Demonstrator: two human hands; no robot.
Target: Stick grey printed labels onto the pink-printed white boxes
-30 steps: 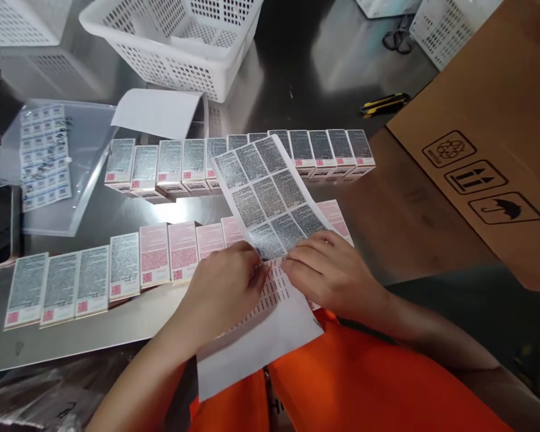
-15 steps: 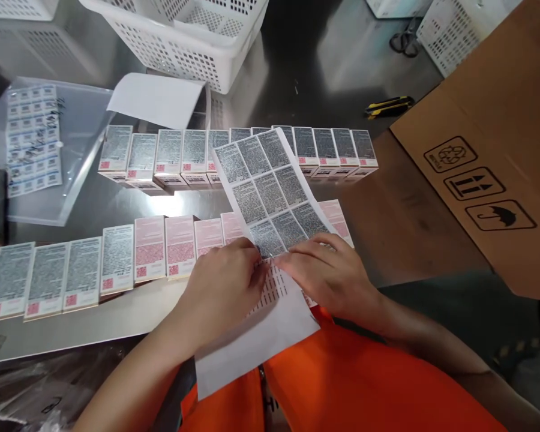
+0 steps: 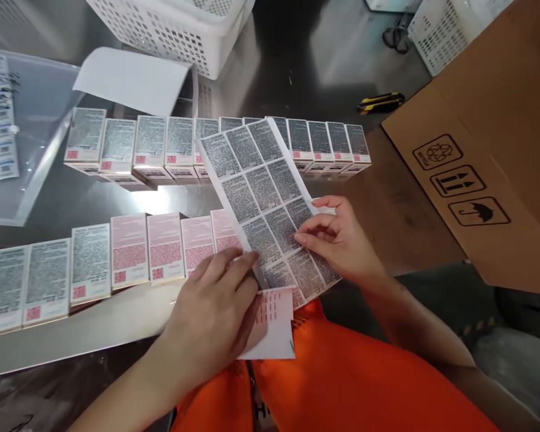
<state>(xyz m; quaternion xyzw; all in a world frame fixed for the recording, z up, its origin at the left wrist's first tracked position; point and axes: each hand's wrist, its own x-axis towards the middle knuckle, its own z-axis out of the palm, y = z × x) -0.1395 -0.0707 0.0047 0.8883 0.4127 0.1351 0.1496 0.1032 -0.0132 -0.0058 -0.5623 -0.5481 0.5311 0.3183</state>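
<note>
A sheet of labels [image 3: 261, 195], printed in grey blocks of fine text, slants across two rows of small boxes. My left hand [image 3: 220, 300] grips its lower left side, fingers curled over the edge. Below those fingers a strip of white backing paper [image 3: 270, 336] with red dashes is folded back towards me. At the sheet's right side is my right hand [image 3: 344, 240], its thumb and forefinger pinched together against the printed face. Whether they have a single label's edge between them cannot be made out. Pink-faced boxes [image 3: 164, 246] stand just left of the sheet.
Grey-faced boxes [image 3: 150, 144] form the far row. Behind are a white sheet of paper [image 3: 132, 78], a white basket [image 3: 171, 36] and a clear plastic folder [image 3: 45, 114]. A yellow-black cutter knife [image 3: 380, 103], scissors [image 3: 396, 39] and a large carton [image 3: 472, 144] are at right.
My right hand has left the fold and moved up and right along the sheet. More of the printed lower part now lies unfolded, and less white backing shows. The view has shifted slightly.
</note>
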